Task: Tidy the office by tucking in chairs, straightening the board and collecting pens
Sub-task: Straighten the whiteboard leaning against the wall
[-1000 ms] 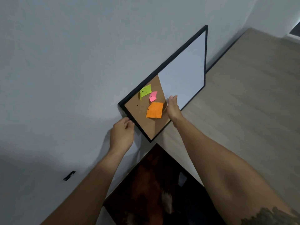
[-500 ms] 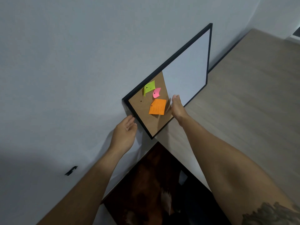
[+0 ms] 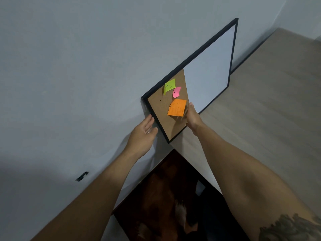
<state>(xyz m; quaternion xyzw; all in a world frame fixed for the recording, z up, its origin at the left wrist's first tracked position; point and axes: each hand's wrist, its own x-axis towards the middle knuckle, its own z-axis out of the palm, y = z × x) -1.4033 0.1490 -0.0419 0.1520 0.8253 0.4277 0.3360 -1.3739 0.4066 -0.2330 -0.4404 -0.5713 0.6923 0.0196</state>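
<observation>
A black-framed board [image 3: 210,66], part cork and part whiteboard, stands tilted on a light wooden desk [image 3: 264,115] and leans on the grey wall. Green [image 3: 169,86], pink [image 3: 176,92] and orange [image 3: 176,107] notes are pinned to the cork. My left hand [image 3: 142,133] is by the board's near left frame edge, fingers spread, fingertips at the frame. My right hand [image 3: 192,117] is on the board's lower edge beside the orange note, thumb up, its fingers hidden behind the hand.
Below my arms a dark brown gap [image 3: 165,197] opens at the near end of the desk. A small black mark [image 3: 82,176] sits low on the wall at the left. The desk stretches away to the right.
My left hand has let go of the frame's corner and opened its fingers. The board has shifted slightly up and right, with my right hand still on its lower edge.
</observation>
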